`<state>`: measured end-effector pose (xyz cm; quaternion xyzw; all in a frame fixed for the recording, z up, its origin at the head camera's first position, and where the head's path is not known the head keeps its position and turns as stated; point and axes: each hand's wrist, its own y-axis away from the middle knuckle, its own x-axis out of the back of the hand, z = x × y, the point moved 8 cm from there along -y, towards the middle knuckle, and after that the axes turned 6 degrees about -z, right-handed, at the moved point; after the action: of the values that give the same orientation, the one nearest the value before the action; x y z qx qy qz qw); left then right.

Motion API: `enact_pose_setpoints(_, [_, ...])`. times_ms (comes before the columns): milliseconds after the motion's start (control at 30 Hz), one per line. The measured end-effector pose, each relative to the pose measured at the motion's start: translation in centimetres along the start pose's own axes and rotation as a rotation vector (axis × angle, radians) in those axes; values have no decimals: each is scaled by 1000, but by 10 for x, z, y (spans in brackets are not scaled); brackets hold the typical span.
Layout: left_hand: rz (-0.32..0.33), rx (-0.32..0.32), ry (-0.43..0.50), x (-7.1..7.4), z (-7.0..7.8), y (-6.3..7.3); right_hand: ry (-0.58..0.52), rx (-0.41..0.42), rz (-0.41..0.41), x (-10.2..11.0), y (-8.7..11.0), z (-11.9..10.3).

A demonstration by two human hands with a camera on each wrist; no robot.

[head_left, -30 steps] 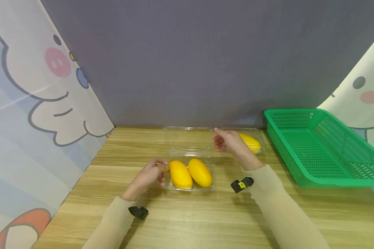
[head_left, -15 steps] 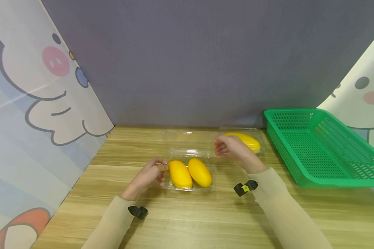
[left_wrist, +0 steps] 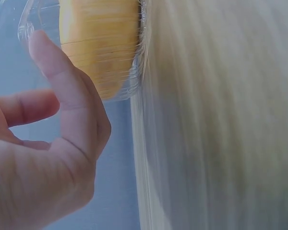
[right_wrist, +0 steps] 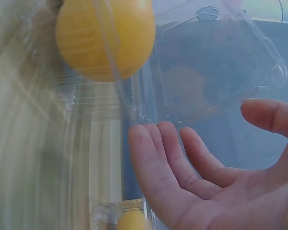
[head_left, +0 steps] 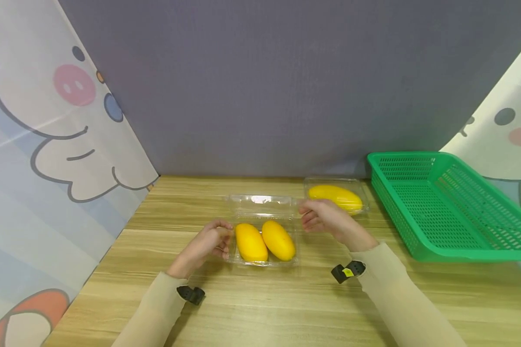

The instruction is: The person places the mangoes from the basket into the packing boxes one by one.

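Note:
A clear plastic clamshell box sits on the table, its base holding two yellow mangoes. Its lid is raised at the far side and tilted up from the hinge. My left hand is at the box's left side; in the left wrist view a fingertip meets the clear plastic, with the thumb apart from it. At the lid's right edge is my right hand. Its fingers are nearly straight and the thumb tip lies by the lid's corner.
Behind my right hand, another clear box with a yellow mango stands near the back wall. A green plastic basket stands on the right of the wooden table. Printed cloth panels border both sides.
The lid has swung up from the back toward me, and my right hand has come nearer along with it, uncovering the mango in the rear box. My left hand has hardly moved.

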<state>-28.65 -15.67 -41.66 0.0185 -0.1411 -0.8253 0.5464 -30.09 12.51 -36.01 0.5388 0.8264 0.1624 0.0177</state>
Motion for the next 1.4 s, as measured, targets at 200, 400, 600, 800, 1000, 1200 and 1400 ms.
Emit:
enact_pose_setpoints(200, [-20,11,47,-1,-3,-2,-4,4,-18,-3,2,8])
enact_pose_setpoints(400, [-21,12,50,-1,-3,-3,-4,6,-35,-8,5,15])
enact_pose_setpoints(600, [-22,11,30,-1,-2,-3,-3,-5,-44,-11,6,23])
enact_pose_setpoints(800, [-40,4,33,0,-3,-4,-15,-30,-37,-14,5,31])
enact_pose_setpoints(1000, [-54,24,55,2,-5,-4,-38,-51,-44,-16,4,38])
enact_pose_setpoints(1200, [-58,26,103,5,-7,-3,-60,-35,-75,-18,5,42])
enact_pose_setpoints(1400, [-68,18,115,3,-5,-2,-70,-18,-96,-19,4,44])
